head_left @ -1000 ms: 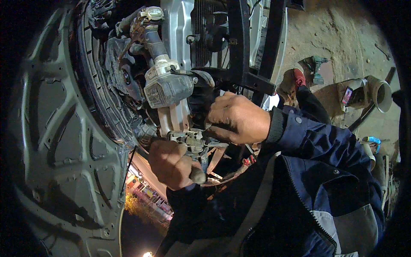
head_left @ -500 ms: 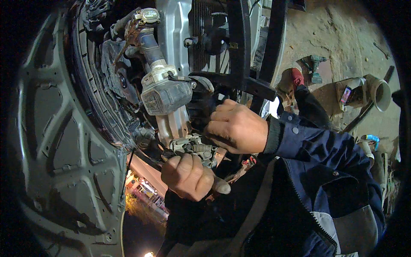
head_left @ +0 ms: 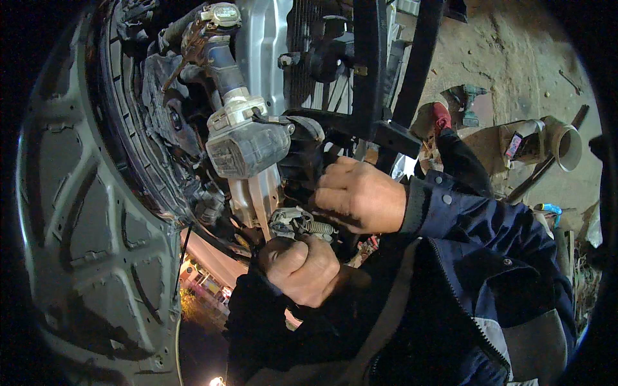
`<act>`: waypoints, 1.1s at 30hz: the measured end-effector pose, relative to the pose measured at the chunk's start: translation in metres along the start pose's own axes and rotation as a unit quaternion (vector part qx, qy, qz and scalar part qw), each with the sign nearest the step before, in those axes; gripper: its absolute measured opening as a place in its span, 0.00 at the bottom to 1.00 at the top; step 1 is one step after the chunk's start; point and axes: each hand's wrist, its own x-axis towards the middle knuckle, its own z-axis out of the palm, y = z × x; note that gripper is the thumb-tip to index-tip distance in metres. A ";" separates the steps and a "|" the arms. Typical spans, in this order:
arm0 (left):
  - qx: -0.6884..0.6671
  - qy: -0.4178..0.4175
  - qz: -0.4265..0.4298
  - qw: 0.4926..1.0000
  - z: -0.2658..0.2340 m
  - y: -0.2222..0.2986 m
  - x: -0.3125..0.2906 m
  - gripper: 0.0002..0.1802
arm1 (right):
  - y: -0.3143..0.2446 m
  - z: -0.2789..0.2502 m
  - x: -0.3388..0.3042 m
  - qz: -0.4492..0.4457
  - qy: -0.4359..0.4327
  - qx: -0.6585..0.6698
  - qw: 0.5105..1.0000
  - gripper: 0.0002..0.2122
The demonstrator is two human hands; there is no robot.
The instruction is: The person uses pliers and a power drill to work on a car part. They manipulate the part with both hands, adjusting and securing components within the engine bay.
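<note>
My left hand (head_left: pixel 304 269) is closed on the lower edge of a greasy metal hood latch (head_left: pixel 283 222) with a coil spring (head_left: pixel 318 227). My right hand (head_left: pixel 362 197) is curled just above and to the right of it, knuckles up. Its fingertips, and whatever they grip, are hidden in the dark gap beside the latch. Behind the latch runs a silver metal support (head_left: pixel 262 38) of the car's front. A dusty cordless power tool (head_left: pixel 248 145) with a grey battery lies on this support, beyond my left hand.
The raised hood (head_left: pixel 96 219) stands along the left. Black frame bars (head_left: pixel 370 64) cross in front of the radiator (head_left: pixel 306 38). On the ground at right are a green drill (head_left: pixel 472 106), a pale bucket (head_left: pixel 566 143), a phone (head_left: pixel 514 145) and a foot in a red shoe (head_left: pixel 441 116).
The latch has turned and shifted slightly right. My left hand has moved right and rolled over, so its thumb no longer sticks out. My right hand stays almost in place.
</note>
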 end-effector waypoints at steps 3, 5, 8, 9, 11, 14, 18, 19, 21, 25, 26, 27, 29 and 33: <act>0.031 0.011 0.014 0.999 0.003 -0.002 0.001 0.11 | 0.003 -0.002 0.000 0.015 0.013 0.058 0.998 0.10; 0.036 0.059 0.029 0.997 0.012 -0.006 0.001 0.13 | 0.005 -0.004 0.000 0.033 0.006 0.088 0.996 0.09; 0.051 0.082 0.016 0.995 0.015 -0.006 0.004 0.11 | 0.006 -0.005 0.000 0.044 0.019 0.116 0.992 0.08; 0.056 0.094 0.027 0.994 0.016 -0.008 0.004 0.11 | 0.005 -0.005 -0.001 0.063 0.018 0.121 0.990 0.07; 0.054 0.115 0.035 0.991 0.018 -0.013 0.004 0.13 | 0.004 -0.007 -0.002 0.061 0.016 0.126 0.990 0.07; 0.061 0.135 0.066 0.987 0.016 -0.018 0.004 0.15 | 0.001 -0.008 -0.004 0.074 0.031 0.143 0.986 0.06; 0.065 0.140 0.040 0.987 0.012 -0.014 0.004 0.14 | -0.006 -0.006 -0.005 0.061 0.065 0.157 0.983 0.07; 0.080 0.120 0.036 0.989 0.009 -0.012 0.004 0.13 | -0.007 -0.006 -0.006 0.059 0.064 0.126 0.988 0.07; 0.045 0.082 0.032 0.995 0.002 -0.011 0.001 0.13 | -0.009 -0.002 -0.006 0.060 0.074 0.062 0.994 0.08; 0.039 0.050 0.030 0.998 -0.004 -0.009 -0.002 0.13 | -0.009 0.002 -0.009 0.039 0.067 0.010 0.997 0.09; 0.039 0.046 0.031 0.998 -0.003 -0.009 -0.002 0.13 | -0.008 0.002 -0.010 0.036 0.066 0.003 0.997 0.10; 0.034 0.046 0.036 0.998 -0.002 -0.009 -0.003 0.13 | -0.008 0.004 -0.011 0.038 0.061 -0.004 0.997 0.11; 0.041 0.069 0.045 0.996 0.005 -0.010 -0.004 0.12 | -0.005 0.005 -0.011 0.052 0.047 -0.015 0.997 0.12; 0.059 0.126 0.065 0.988 0.023 -0.014 -0.006 0.12 | -0.005 0.013 -0.007 0.083 0.052 -0.024 0.995 0.12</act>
